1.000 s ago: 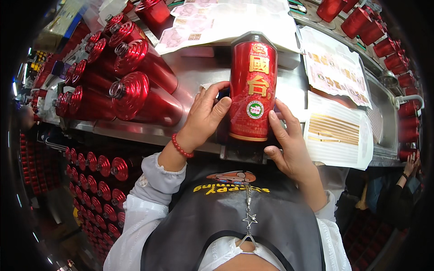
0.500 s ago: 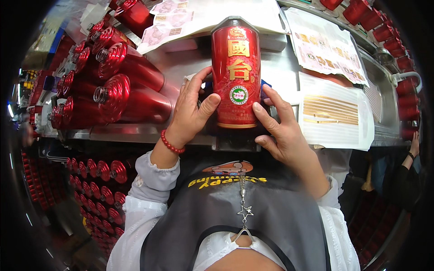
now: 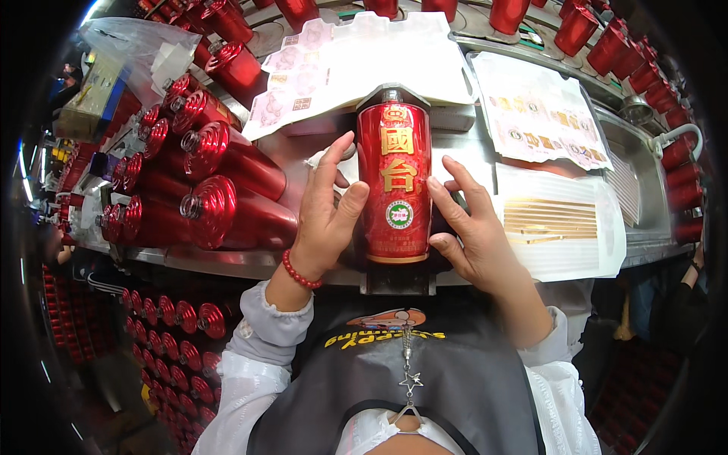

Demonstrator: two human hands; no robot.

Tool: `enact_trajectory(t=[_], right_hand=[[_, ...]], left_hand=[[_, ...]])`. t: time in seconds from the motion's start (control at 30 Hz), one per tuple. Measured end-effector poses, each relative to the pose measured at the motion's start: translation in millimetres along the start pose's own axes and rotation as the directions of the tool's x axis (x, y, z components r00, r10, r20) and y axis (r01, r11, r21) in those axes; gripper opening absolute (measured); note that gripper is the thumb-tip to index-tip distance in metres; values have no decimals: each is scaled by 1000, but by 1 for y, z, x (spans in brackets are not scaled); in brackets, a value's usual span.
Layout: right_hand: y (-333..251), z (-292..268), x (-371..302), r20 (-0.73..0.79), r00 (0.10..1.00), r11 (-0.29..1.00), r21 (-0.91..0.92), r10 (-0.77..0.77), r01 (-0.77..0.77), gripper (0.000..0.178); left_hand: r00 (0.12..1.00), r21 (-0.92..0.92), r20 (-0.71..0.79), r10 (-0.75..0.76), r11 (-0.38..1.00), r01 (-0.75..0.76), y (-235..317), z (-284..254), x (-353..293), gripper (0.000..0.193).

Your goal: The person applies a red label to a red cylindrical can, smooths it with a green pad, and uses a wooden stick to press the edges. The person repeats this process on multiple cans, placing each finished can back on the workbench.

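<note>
A shiny red bottle (image 3: 395,182) with gold characters and a round green-and-white seal lies in front of me on a dark stand (image 3: 397,280), its base toward me. My left hand (image 3: 326,208), a red bead bracelet at its wrist, is open along the bottle's left side, thumb close to the edge. On the other side my right hand (image 3: 478,231) is open too, fingers spread, with index finger and thumb at the bottle's right edge. Whether the fingertips touch the bottle I cannot tell. Neither hand is wrapped round it.
Several red bottles (image 3: 235,205) lie stacked at left, more (image 3: 174,318) below the bench. Label sheets (image 3: 379,61) are at the back and a second label sheet (image 3: 538,110) at right, above a white sheet of gold strips (image 3: 553,220). A sink (image 3: 652,197) lies far right.
The view has shifted, so the bench sits lower in the picture. Both hands have slid farther up along the bottle, and the fingers have loosened from its sides.
</note>
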State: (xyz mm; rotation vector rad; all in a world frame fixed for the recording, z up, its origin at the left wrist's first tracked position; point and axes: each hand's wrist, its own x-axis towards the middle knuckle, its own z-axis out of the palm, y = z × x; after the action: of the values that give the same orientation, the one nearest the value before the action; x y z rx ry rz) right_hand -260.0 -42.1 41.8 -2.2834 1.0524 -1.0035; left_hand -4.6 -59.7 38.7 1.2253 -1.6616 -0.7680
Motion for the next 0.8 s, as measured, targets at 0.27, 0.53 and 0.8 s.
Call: enact_trajectory(t=[0.27, 0.53, 0.8], right_hand=[[9, -6, 15, -40, 999, 1000, -12, -16, 16, 64], [12, -7, 25, -25, 1000, 998, -54, -16, 15, 67], [9, -7, 51, -24, 999, 997, -70, -37, 35, 67]], left_hand=[[992, -242, 59, -108, 963, 119, -7, 5, 16, 80], [995, -209, -13, -98, 973, 93, -11, 10, 29, 77], [988, -108, -42, -149, 984, 143, -5, 12, 60, 62]])
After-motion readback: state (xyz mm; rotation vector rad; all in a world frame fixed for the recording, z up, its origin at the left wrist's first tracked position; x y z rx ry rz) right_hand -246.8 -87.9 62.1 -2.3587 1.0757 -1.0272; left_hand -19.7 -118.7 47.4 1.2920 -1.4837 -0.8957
